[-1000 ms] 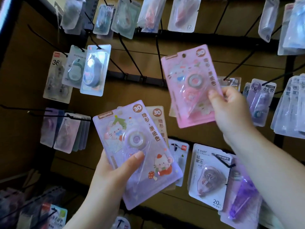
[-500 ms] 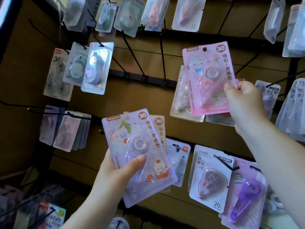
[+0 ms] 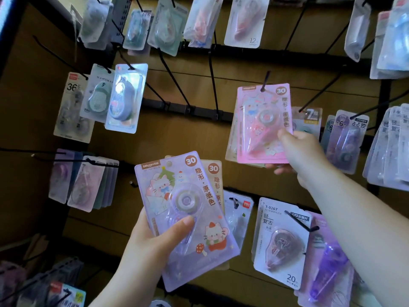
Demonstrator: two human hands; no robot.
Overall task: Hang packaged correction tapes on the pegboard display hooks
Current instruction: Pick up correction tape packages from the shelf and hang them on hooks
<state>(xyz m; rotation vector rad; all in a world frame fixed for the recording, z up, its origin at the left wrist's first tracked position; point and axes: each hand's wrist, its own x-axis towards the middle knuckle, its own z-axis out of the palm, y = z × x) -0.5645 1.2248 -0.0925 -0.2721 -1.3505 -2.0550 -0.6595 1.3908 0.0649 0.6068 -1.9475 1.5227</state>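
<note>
Fingers [image 3: 279, 169] of the right hand [image 3: 303, 151]: curled, thumb in front and the rest behind, pinching the lower right corner of the pink pack [image 3: 261, 129]. Wrist raised, bare forearm reaching up from the lower right. Holds the pack upright, the end of a black wire hook [image 3: 266, 79] at its punched hole, just in front of similar packs already hanging there. Flat pink card, clear moulded blister over a teardrop-shaped tape dispenser, cartoon animals and a round "30" badge printed on the face.

Left hand [image 3: 152, 240] lower and nearer, arm rising from the bottom edge. Thumb laid across the front, other fingers hidden behind, gripping a small stack: the lilac pack [image 3: 188, 218] on top, tilted with its top to the left, and a beige pack [image 3: 214, 173] peeping out behind it. Same glossy card-and-blister build, rounded corners, round hang hole near the top.

Beyond the hands, brown board [image 3: 177, 140] crossed by black rails [image 3: 188, 109], thin straight hooks jutting out. More blister packs hanging all around: a white pack [image 3: 281, 240] marked T-9267, a translucent purple pack [image 3: 327, 262] beside it, a shiny blue-grey pack [image 3: 126, 98] at upper left.
</note>
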